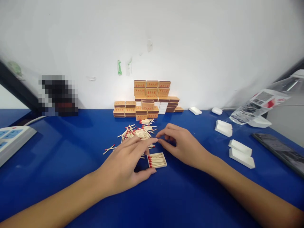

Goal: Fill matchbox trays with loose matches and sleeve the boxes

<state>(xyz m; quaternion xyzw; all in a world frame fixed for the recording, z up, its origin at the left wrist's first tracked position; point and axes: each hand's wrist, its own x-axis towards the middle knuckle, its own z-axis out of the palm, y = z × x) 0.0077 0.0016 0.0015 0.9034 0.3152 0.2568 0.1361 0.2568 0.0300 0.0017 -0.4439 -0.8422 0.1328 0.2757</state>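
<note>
A small white matchbox tray (157, 160) lies on the blue table, filled with red-tipped matches. My left hand (125, 161) curves around its left side, thumb at the near edge and a finger at the far left corner. Its index finger stretches toward my right hand (181, 142), whose thumb and index fingertips come together just behind the tray. Whatever sits between those fingertips is too small to make out. Beyond the hands spreads a loose heap of matches (141, 133), partly hidden by my left hand.
Printed matchboxes (152, 91) are stacked against the wall. Several white trays (241, 157) lie at the right, near a dark phone (280, 152) and a tilted clear plastic bottle (258, 101). A power strip (16, 142) stands at the left, with a pixelated dark object (59, 96) behind.
</note>
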